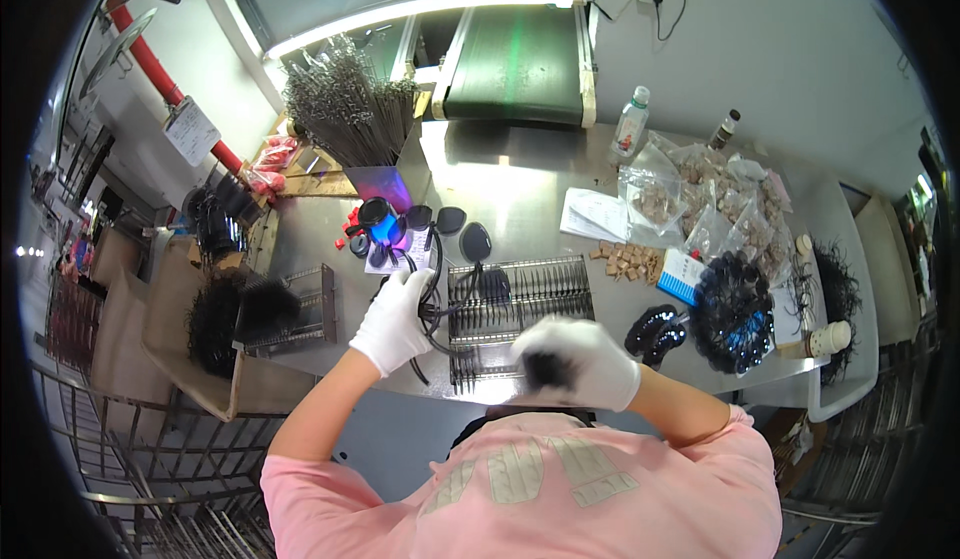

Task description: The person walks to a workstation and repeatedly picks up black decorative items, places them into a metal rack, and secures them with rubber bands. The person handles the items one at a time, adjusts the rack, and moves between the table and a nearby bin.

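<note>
My left hand (395, 321), in a white glove, is closed round several thin, curved black strips (436, 299) at the left edge of a slotted metal rack (525, 327). A dark flat oval piece (495, 285) lies over the rack beside those strips. Over the rack's near right corner, my gloved right hand (585, 361) is smeared by motion. Its fingers curl about a dark, blurred thing (548, 371) whose kind I cannot make out. More black oval pieces (475, 242) lie beyond the rack, beside a black and blue round container (379, 221).
Shiny black curved parts (733, 314) are piled at the right, near small brown blocks (628, 261) and clear plastic bags (715, 194). A bottle (630, 127) stands behind. Thin metal rods (350, 104) fill a holder at the back left, beside a conveyor belt (515, 64).
</note>
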A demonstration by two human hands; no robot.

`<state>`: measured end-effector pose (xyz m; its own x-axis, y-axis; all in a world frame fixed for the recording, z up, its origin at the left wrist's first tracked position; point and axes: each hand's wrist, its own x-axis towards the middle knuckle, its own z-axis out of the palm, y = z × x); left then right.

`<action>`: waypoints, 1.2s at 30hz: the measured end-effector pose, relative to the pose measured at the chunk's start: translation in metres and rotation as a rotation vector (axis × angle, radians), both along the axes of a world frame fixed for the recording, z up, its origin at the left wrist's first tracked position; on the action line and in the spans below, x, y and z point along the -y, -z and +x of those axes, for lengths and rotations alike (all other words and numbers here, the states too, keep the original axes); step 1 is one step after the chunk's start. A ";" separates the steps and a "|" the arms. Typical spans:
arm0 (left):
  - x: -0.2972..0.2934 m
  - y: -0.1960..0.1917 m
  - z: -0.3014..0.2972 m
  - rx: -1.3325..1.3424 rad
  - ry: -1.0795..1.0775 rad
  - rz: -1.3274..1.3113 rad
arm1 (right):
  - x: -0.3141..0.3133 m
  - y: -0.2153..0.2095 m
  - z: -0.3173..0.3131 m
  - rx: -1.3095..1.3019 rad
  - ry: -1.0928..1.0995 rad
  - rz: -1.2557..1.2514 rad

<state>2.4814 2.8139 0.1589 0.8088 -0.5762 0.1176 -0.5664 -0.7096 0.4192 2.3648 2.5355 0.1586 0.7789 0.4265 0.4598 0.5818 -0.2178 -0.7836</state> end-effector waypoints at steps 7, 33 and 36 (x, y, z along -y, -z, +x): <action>0.014 -0.001 -0.017 0.305 0.333 0.134 | -0.028 0.042 -0.002 -1.187 -0.450 0.990; -0.043 -0.010 -0.019 0.584 0.990 0.349 | -0.003 0.032 0.037 -1.034 -0.111 0.657; -0.052 -0.007 -0.025 0.586 1.079 0.457 | -0.017 0.045 0.059 -1.584 -0.547 0.819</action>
